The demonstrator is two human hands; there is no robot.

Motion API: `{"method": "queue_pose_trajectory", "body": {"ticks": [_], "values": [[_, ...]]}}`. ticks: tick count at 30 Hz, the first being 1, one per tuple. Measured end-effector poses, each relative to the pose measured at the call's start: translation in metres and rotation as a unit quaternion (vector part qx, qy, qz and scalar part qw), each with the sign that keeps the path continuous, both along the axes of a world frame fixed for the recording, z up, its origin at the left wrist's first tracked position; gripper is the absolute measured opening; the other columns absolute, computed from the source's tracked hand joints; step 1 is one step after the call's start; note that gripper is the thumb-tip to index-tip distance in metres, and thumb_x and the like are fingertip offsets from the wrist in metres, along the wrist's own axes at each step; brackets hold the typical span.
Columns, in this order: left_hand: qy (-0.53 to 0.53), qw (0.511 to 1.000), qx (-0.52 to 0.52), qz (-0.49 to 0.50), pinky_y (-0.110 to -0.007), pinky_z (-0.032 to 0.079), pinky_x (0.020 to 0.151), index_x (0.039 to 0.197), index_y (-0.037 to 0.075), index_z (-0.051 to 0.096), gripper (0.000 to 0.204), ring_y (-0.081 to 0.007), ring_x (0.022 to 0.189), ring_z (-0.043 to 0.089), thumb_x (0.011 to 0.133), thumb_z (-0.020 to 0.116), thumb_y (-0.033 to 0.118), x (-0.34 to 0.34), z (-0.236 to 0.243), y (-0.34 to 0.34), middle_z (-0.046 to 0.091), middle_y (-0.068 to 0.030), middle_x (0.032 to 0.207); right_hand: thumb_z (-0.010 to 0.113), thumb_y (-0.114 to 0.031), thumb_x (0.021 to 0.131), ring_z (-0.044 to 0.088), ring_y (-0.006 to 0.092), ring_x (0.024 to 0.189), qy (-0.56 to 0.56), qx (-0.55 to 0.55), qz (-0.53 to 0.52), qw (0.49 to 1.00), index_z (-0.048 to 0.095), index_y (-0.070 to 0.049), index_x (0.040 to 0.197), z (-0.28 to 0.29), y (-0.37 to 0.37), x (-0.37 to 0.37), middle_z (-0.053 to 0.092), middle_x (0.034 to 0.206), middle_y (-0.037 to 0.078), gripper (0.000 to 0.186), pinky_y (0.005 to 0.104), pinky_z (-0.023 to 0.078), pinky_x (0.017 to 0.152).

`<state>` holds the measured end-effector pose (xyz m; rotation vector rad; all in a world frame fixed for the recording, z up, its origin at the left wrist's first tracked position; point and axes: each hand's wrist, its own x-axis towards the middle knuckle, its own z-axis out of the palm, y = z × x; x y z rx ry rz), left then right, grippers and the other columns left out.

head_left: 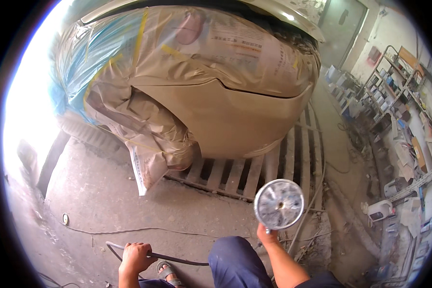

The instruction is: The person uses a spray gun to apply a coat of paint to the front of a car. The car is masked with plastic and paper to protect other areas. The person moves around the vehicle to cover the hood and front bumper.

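Note:
My right hand (268,236) grips a tool with a round metal cup (279,204), likely a spray gun; its body is mostly hidden under the cup. My left hand (137,257) is wrapped round a dark hose (181,261) at the bottom centre. Ahead of both hands is the end of a car, with a beige-coated bumper (245,120) and crinkled masking paper and plastic sheeting (108,53) taped over the rest. A loose flap of paper (144,170) hangs at its lower left. My bent knee (235,261) shows between my hands.
A slatted floor grate (212,174) lies beneath the car. Thin lines cross the concrete floor (96,187), with a small round dial (66,219) at left. Along the right wall stand a rack (389,72), cans, boxes and clutter. A door (341,31) is at back right.

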<state>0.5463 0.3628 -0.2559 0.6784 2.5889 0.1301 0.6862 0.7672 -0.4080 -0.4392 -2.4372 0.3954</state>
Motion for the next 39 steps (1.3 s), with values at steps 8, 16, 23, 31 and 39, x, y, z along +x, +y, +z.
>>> {"method": "queue_pose_trajectory", "body": {"ticks": [8,16,23,31,39], "values": [[-0.013,1.0,-0.004,-0.001,-0.038,0.042,0.074,0.071,0.008,0.063,0.029,-0.0271,0.075,0.059,0.06,0.075,0.032,0.0,0.001,0.003,0.062,-0.0078,0.072,0.055,-0.009,0.074,0.055,0.0416,0.089,0.007,-0.087,0.083,0.993,0.054,-0.001,0.103,0.001,-0.017,-0.042,0.056,0.1,0.023,0.031,0.0456,0.046,0.075],[0.002,0.999,-0.016,0.045,-0.038,0.041,0.073,0.069,0.01,0.064,0.026,-0.0248,0.073,0.06,0.06,0.074,0.032,0.003,0.001,-0.015,0.062,-0.0067,0.07,0.057,-0.013,0.076,0.057,0.0398,0.081,-0.022,-0.33,0.198,0.923,0.046,-0.006,0.104,-0.003,-0.058,-0.081,0.057,0.091,0.021,0.031,0.0429,0.046,0.068],[-0.023,1.0,-0.017,-0.002,-0.037,0.041,0.074,0.071,0.009,0.064,0.028,-0.0257,0.076,0.059,0.061,0.074,0.033,-0.002,-0.001,-0.002,0.062,-0.0061,0.072,0.057,-0.01,0.077,0.055,0.0407,0.091,0.029,-0.086,0.059,0.994,0.051,0.0,0.106,-0.021,0.004,-0.012,0.056,0.101,0.022,0.031,0.0433,0.046,0.076],[-0.024,1.0,-0.015,-0.001,-0.037,0.041,0.073,0.068,0.01,0.064,0.026,-0.0242,0.076,0.059,0.062,0.073,0.034,0.003,0.002,-0.001,0.061,-0.0057,0.071,0.058,-0.014,0.078,0.055,0.0436,0.08,-0.024,-0.261,0.041,0.964,0.044,-0.002,0.104,-0.032,-0.029,-0.053,0.054,0.09,0.022,0.032,0.0478,0.045,0.066],[0.009,0.995,-0.021,0.095,-0.037,0.045,0.064,0.065,0.005,0.064,0.027,-0.0269,0.064,0.059,0.055,0.077,0.027,0.016,0.007,-0.031,0.06,-0.0094,0.065,0.055,-0.013,0.078,0.055,0.0449,0.077,-0.035,-0.307,0.184,0.933,0.043,-0.007,0.106,-0.036,-0.066,-0.105,0.055,0.089,0.022,0.031,0.0512,0.045,0.061]]}}
